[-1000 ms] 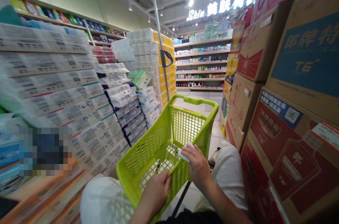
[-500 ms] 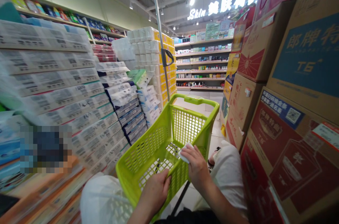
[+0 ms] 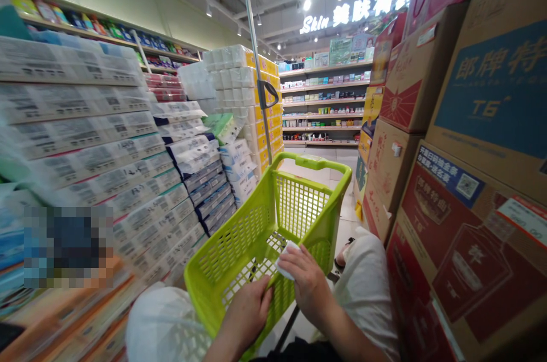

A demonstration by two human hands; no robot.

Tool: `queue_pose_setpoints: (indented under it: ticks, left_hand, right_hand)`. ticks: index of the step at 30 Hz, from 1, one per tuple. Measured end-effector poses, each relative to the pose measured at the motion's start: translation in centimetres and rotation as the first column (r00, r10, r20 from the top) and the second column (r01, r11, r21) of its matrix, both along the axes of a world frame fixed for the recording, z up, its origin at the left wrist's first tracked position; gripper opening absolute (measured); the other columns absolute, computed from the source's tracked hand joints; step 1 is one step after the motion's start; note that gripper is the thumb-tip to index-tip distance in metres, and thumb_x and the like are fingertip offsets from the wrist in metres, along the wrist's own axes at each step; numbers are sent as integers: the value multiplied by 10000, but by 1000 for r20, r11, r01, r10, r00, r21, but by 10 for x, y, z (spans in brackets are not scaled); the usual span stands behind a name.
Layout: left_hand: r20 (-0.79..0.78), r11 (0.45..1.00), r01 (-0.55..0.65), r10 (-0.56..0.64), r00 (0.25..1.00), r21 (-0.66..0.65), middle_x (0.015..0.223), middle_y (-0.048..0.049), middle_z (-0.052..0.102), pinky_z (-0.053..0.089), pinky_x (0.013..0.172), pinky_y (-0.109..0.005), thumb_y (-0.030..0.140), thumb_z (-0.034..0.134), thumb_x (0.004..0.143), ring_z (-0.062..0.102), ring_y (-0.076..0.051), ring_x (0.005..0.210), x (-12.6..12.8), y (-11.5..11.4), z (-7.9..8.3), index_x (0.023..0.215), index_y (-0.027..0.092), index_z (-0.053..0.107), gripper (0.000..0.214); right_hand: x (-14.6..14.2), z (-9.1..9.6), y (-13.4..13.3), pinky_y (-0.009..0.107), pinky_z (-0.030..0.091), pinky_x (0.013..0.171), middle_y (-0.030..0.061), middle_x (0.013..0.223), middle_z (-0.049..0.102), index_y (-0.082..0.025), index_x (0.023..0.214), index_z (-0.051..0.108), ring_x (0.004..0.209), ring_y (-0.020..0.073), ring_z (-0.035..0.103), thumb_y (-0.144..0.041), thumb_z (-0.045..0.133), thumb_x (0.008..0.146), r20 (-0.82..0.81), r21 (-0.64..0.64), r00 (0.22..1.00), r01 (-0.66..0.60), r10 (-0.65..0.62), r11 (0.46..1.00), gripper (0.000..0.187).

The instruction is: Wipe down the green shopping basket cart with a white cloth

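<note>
A lime-green plastic shopping basket stands on the aisle floor in front of my knees. My left hand curls over the basket's near rim, its fingers closed on the plastic. My right hand is closed on a small white cloth, pressed against the inside of the basket's near right wall. A metal pull-handle pole rises behind the basket.
Stacked tissue and paper packs line the left side. Large red and brown cartons are piled on the right. My white-clad knees flank the basket. Shelves of bottles close off the far end of the aisle.
My right hand with the cloth has slid a little left and down along the basket wall. My left hand keeps its grip on the rim.
</note>
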State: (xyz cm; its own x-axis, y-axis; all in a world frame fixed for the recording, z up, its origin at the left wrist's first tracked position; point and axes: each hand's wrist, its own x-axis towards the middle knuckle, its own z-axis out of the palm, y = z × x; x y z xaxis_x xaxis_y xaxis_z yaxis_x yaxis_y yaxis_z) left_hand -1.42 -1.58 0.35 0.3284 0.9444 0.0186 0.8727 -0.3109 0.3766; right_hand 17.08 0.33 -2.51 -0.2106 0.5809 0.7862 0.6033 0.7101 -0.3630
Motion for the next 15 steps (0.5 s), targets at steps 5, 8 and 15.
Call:
queue_pose_setpoints:
  ticks: [5,8,15]
  left_hand:
    - [-3,1000,-4,4,1000,-1,832,-49,712,386,675,-284,237,369,937,668,-206,809,-1,-2,2,835,218,555,214]
    - [-10,1000,-13,13,1000,-4,827,-51,711,386,672,-290,246,365,941,671,-214,812,0,-3,2,827,219,552,221]
    - [-18,1000,-2,2,1000,-2,833,-56,709,395,682,-292,224,359,932,670,-215,819,0,0,1,847,215,553,212]
  right_hand:
    - [11,1,8,441,385,1119,36,1134,716,-243,1130,668,1198,186,598,34,394,791,-12,25,999,39,-39,999,516]
    - [22,3,15,474,378,1116,46,1139,714,-230,1112,674,1207,204,593,48,385,760,-53,3,991,122,-122,993,534]
    - [-1,2,-2,421,360,1132,38,1124,719,-254,1122,666,1191,177,602,12,433,795,12,-34,1000,-26,27,999,482]
